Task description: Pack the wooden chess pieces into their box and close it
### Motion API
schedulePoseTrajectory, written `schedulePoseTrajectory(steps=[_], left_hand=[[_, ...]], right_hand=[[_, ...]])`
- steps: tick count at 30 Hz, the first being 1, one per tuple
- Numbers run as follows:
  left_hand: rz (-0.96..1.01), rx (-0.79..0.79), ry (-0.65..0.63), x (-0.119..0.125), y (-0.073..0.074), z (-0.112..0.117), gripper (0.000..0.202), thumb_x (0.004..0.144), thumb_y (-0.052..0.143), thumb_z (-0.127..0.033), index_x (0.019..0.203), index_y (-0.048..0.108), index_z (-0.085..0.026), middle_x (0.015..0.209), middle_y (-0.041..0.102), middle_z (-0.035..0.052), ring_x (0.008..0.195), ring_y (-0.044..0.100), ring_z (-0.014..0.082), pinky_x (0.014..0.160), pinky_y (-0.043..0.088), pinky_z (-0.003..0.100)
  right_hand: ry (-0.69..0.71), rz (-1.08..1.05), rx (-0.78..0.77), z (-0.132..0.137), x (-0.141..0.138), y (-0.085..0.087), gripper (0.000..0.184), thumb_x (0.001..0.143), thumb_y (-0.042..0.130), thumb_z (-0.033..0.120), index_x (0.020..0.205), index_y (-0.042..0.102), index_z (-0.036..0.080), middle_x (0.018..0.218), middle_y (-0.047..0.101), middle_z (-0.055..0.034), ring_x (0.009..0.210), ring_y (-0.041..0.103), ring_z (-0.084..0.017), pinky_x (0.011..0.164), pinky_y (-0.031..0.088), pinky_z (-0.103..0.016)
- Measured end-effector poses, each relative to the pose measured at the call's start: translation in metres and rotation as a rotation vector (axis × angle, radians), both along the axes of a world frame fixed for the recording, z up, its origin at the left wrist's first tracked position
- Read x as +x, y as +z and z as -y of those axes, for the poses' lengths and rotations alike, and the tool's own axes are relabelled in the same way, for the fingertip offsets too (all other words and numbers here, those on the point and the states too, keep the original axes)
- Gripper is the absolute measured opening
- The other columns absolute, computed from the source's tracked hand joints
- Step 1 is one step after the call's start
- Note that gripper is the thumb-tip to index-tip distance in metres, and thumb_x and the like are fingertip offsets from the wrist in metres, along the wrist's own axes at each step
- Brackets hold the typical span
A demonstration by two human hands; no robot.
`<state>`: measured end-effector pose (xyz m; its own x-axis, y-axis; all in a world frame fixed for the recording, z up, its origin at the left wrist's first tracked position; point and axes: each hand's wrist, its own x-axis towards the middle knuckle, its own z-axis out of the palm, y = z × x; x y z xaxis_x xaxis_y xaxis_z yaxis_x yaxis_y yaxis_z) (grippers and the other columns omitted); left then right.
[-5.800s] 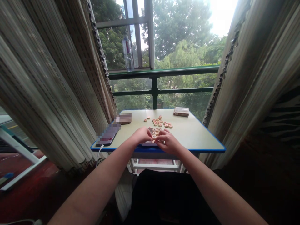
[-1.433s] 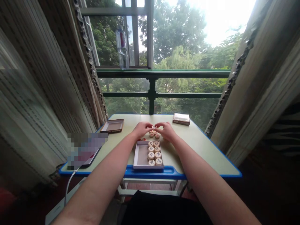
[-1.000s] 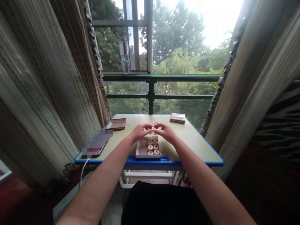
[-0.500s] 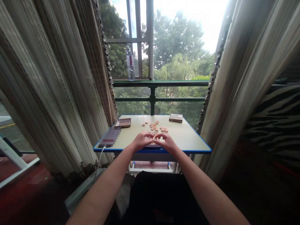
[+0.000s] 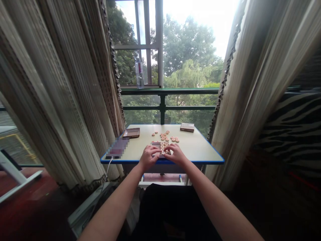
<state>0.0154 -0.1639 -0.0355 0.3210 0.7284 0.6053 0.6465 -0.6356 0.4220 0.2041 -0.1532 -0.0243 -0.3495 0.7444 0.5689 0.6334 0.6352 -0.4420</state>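
Note:
A shallow box (image 5: 155,143) at the near edge of the table holds several round wooden Chinese chess pieces (image 5: 166,144), set in rows on its right side. My left hand (image 5: 149,155) reaches over the box's left part, fingers stretched and apart, the tips close to a piece at the front. Opposite it, my right hand (image 5: 176,154) has thumb and forefinger curled around a front piece (image 5: 163,152). The fingers partly cover that piece and the front of the box. Beyond the box lie more loose pieces (image 5: 164,135), some to the right.
The pale table (image 5: 198,149) has a blue edge. An open box lid or tray (image 5: 131,133) lies back left, near a blurred flat device (image 5: 117,148) with a white cable (image 5: 107,170). A small box (image 5: 187,127) sits back right. Curtains (image 5: 80,100) hang on both sides.
My hands have moved apart a little, and the left fingers have drawn away from the right. More of the box and its pieces shows. The view has shifted slightly.

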Motion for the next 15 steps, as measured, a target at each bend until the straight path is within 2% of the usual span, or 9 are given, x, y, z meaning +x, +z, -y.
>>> schedulePoseTrajectory(steps=[15], left_hand=[[-0.042, -0.062, 0.036, 0.0031, 0.0029, 0.0038, 0.024, 0.077, 0.051, -0.029, 0.091, 0.070, -0.025, 0.096, 0.068, 0.0022, 0.099, 0.049, 0.0213, 0.092, 0.030, 0.039]], right_hand=[[0.015, 0.011, -0.021, -0.0034, 0.0021, -0.0016, 0.016, 0.067, 0.066, 0.032, 0.079, 0.068, 0.023, 0.082, 0.056, -0.0035, 0.084, 0.049, -0.018, 0.084, 0.037, -0.035]])
